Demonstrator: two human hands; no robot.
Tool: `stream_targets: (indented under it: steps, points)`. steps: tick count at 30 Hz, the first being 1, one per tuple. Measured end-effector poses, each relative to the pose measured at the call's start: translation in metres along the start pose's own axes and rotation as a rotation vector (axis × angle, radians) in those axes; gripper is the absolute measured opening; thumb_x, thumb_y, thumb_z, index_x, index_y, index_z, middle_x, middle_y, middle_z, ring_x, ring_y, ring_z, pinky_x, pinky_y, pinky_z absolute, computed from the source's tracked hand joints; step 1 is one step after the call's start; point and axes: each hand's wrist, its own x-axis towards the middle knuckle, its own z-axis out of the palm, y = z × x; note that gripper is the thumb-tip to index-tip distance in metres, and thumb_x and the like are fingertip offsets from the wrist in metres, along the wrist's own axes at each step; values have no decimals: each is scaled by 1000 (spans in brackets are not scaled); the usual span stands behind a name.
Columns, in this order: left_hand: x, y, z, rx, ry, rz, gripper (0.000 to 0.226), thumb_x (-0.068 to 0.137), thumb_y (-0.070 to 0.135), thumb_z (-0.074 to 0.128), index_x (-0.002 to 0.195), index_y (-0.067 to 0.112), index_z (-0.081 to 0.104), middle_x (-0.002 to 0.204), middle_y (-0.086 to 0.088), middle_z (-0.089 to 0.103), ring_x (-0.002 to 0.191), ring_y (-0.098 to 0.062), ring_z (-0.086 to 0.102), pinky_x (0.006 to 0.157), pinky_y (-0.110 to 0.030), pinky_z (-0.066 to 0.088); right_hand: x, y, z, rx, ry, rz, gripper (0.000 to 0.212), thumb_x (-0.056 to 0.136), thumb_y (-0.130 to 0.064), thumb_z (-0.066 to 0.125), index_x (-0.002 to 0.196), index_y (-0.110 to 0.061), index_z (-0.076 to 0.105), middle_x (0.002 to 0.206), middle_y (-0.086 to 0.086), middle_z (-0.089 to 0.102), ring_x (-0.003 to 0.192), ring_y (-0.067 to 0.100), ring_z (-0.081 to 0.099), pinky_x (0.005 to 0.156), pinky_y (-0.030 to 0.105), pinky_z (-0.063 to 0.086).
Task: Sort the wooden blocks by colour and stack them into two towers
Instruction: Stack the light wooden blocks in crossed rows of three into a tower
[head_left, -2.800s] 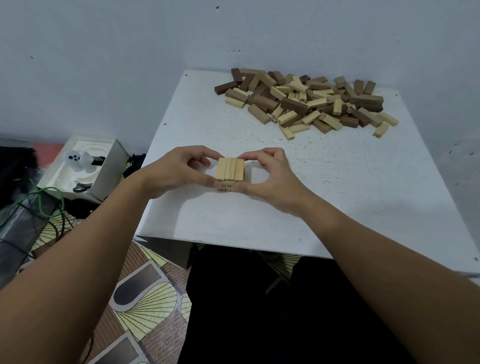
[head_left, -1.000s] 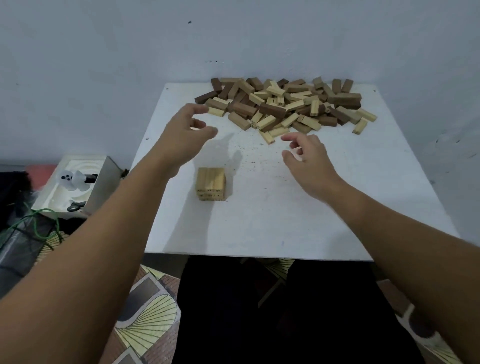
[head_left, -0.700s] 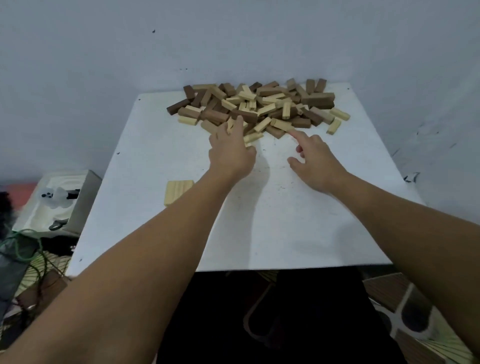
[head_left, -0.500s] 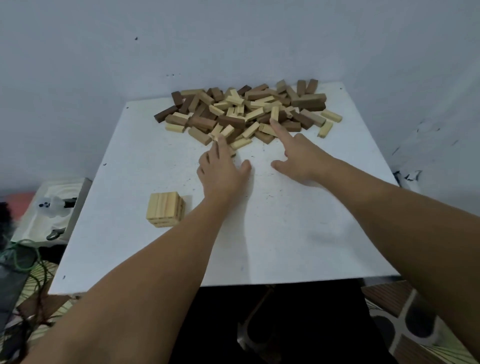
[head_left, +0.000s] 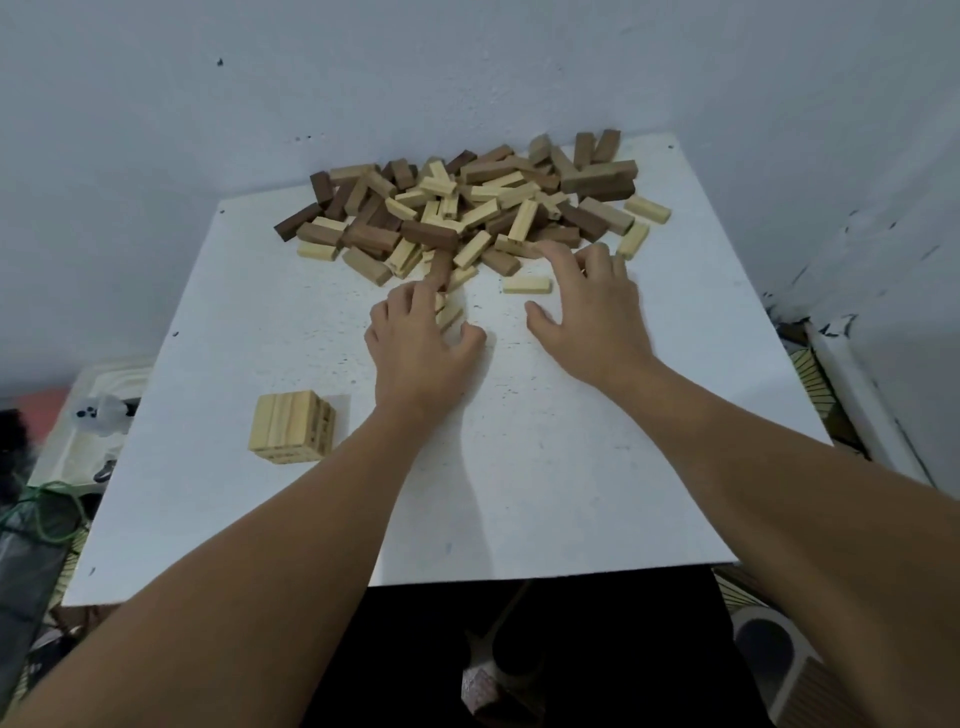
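both hands slid forward to the pile since half a sec ago | left hand (head_left: 421, 343) curled on pale blocks (head_left: 451, 312), right hand (head_left: 592, 306) spread, touching pile (head_left: 467, 208) | step: gathering pale ones | next: carry to stack (head_left: 291, 427) near left

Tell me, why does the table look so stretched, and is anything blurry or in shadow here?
Head view: the wide-angle lens flares the white table towards the camera and enlarges the forearms. The left hand and right hand look slightly soft, the block pile fairly crisp. Soft light casts faint shadows under the arms and beside the light-wood stack; no glare.
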Motion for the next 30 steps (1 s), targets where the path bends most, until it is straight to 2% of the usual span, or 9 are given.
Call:
stream_targets:
  steps: [3,6,9,12,16,20,24,26,30]
  points:
    - [-3,2,-1,-25,37,-4,68,83,39,66,146,27,45,139,1,47,133,-26,37,112,-42,29,1,0,5,-19,3,34,41,93,-43,61,130,-27,62,119,8,46,110,31,45,94,42,41]
    - [-1,-1,1,29,35,-122,80,82,50,65,153,25,39,151,-1,39,144,-26,25,121,-45,16,1,-1,4,19,3,8,26,93,-41,63,114,-27,69,118,5,47,107,26,44,94,40,43]
    - [0,-2,3,61,38,-117,67,78,58,61,137,26,57,145,2,41,141,-26,25,122,-44,15,0,-2,3,67,-7,-34,25,91,-48,63,104,-28,70,115,1,48,104,23,43,92,37,42]
    - [-3,-1,3,20,38,-69,59,73,64,68,120,30,61,129,8,41,134,-20,28,117,-35,15,-1,-5,2,136,-15,-65,31,94,-56,58,97,-28,71,112,-1,48,103,21,42,92,34,38]
    - [-4,2,1,6,9,-46,62,74,68,72,125,36,58,124,11,37,133,-19,25,110,-29,12,-2,-5,1,113,-27,-101,24,93,-46,61,104,-28,71,112,-1,50,102,21,43,91,38,42]
    - [-4,0,0,-33,1,-2,60,75,67,75,126,36,64,123,14,45,126,-14,29,111,-33,23,-2,-5,1,105,-43,-112,19,92,-40,65,105,-30,73,110,-1,51,103,22,45,92,40,43]
    - [-7,-1,-1,-53,-29,28,59,76,71,72,127,41,67,118,15,46,119,-12,32,110,-42,35,-4,-2,-2,105,-99,-167,35,99,-42,57,133,-43,65,120,-2,49,103,18,39,94,35,36]
    - [-10,1,-1,-8,-57,63,61,78,69,69,133,43,65,120,16,43,121,-15,32,110,-42,35,-7,-2,-5,102,-137,-171,33,102,-44,54,133,-47,64,121,-4,49,105,21,41,96,35,33]
    - [-16,2,-7,63,-141,145,67,80,69,60,142,45,58,127,17,39,127,-20,27,108,-36,28,-19,-5,-11,58,-139,-108,33,104,-48,49,132,-45,66,119,-2,49,108,25,44,98,39,36]
